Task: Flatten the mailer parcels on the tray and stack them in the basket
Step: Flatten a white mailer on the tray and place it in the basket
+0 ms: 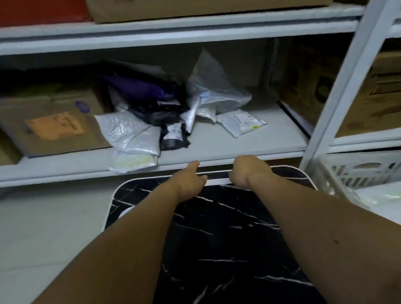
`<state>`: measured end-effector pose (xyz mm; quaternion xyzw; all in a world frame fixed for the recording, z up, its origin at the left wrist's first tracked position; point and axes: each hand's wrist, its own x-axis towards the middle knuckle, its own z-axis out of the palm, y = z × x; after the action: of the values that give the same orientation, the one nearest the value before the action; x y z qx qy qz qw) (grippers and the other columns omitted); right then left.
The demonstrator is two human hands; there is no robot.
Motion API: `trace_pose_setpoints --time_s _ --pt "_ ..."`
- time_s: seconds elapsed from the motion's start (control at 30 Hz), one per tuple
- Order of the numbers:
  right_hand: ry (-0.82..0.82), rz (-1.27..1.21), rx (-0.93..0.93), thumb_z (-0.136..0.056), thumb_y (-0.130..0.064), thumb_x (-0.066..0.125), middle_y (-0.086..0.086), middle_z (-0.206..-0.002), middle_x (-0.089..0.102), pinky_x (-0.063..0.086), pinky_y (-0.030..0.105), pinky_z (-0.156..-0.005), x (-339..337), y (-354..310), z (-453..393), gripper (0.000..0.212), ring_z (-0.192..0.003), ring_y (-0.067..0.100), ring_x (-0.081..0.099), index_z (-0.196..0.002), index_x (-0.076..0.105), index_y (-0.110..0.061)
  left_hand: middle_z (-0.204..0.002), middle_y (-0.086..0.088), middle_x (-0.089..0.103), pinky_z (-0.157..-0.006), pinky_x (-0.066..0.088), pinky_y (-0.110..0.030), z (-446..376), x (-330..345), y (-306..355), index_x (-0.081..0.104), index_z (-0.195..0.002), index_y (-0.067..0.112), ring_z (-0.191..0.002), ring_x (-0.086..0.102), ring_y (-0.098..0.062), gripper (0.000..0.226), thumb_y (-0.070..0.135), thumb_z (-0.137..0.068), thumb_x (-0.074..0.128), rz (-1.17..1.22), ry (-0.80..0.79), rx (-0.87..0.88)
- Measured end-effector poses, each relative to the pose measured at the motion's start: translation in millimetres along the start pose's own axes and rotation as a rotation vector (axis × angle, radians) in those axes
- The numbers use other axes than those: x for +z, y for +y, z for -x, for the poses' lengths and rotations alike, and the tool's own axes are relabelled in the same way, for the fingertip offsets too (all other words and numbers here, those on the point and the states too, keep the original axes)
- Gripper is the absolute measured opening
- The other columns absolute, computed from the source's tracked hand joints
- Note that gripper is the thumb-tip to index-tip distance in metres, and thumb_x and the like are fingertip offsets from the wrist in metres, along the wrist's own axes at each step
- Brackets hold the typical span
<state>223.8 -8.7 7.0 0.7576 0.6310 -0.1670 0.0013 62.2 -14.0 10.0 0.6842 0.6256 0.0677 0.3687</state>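
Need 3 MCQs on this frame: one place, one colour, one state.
1. Where is the mailer pile?
A. on the tray
B. on the middle shelf
C. in the basket

2. What colour is the tray?
A. black with white veins
B. red
C. plain grey

3. What are the hands doing?
A. gripping the tray's far rim
B. lifting a box
C. hanging idle

Key: 1 B, the pile lies on the shelf beyond the tray; 2 A, marble pattern; 3 A, left hand and right hand curl on the rim.
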Motion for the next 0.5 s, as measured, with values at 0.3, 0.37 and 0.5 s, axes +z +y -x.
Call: trace_pose_setpoints --time_s 0.3,0.37,0.5 --pt "0.279 -0.079 -0.326 -0.093 -0.015 0.045 0.012 -0.124 0.053 0.037 0.029 -0.076 23 -152 -45 0.029 -0.104 0.031 0.056 -0.117 0.06 -0.011 -0.146 -0.018 0.039 -0.102 0.032 -0.031 -14 -75 -97 0.028 -0.144 0.005 -0.132 0.039 -0.031 0.051 0.024 -0.099 0.043 0.11 0.245 -0.156" --pt "0.385 -0.096 -0.366 -0.093 -0.014 0.046 0.011 -0.127 0.045 0.04 0.032 -0.078 20 -178 -57 0.03 -0.105 0.031 0.054 -0.119 0.06 -0.011 -0.141 -0.018 0.044 -0.095 0.035 -0.029 -24 -83 -111 0.036 -0.137 0.003 -0.127 0.044 -0.031 0.044 0.023 -0.099 0.043 0.119 0.29 -0.173" --pt "0.562 -0.119 -0.402 -0.091 -0.01 0.049 0.012 -0.14 0.03 0.043 0.037 -0.089 4 -216 -82 0.033 -0.117 0.031 0.042 -0.123 0.057 -0.015 -0.114 -0.014 0.055 -0.077 0.035 -0.026 -46 -92 -134 0.046 -0.122 0.006 -0.101 0.053 -0.028 0.029 0.018 -0.096 0.043 0.155 0.38 -0.172"
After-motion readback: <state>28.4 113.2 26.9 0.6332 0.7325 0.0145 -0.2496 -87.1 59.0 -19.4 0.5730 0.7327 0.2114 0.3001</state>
